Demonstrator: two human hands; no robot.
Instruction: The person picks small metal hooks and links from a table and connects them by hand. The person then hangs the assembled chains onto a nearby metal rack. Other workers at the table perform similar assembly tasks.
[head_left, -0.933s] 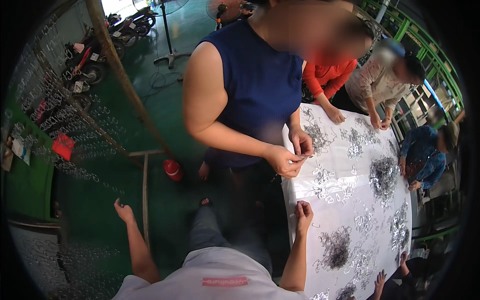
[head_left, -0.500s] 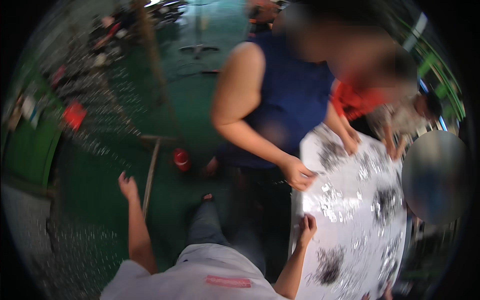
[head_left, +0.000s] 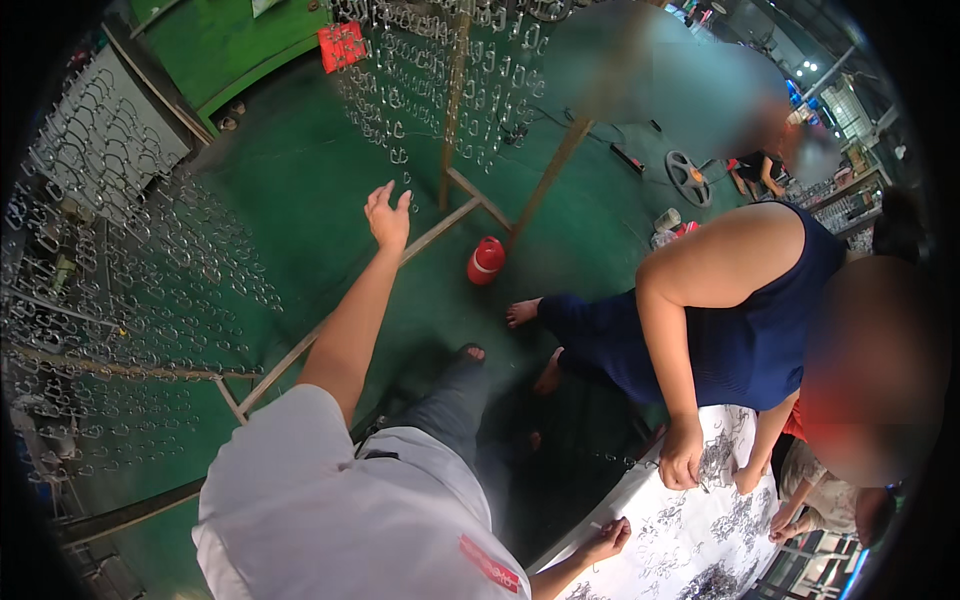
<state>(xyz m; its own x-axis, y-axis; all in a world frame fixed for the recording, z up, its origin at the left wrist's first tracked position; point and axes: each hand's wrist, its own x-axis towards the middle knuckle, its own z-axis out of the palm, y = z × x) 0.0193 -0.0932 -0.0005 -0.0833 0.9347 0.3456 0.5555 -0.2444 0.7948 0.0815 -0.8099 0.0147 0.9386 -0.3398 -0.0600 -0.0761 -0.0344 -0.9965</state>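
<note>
My left hand [head_left: 388, 217] is stretched forward over the green floor, fingers apart and thumb out, with nothing seen in it. Just past its fingertips hang the lower ends of strings of small shiny metal hooks [head_left: 397, 125]. Low on the right, my right hand [head_left: 607, 541] is at the edge of the white-covered table [head_left: 590, 510], its fingers curled together. Whatever it may hold is too small to make out. Loose piles of dark metal hooks [head_left: 718, 578] lie on the table. Beyond my right hand, a co-worker's hand [head_left: 682, 455] is over the same table.
More hook strings [head_left: 110, 270] hang on a rack at left. A wooden stand [head_left: 440, 230] rests on the floor beside a red cylindrical container [head_left: 486, 261]. A co-worker in dark blue [head_left: 745, 345] leans over the table, with other people beyond. A green cabinet [head_left: 225, 50] stands far left.
The view has turned left, bringing the hanging strings closer to the middle. My left arm now reaches farther forward toward them. My right hand stays at the table's edge.
</note>
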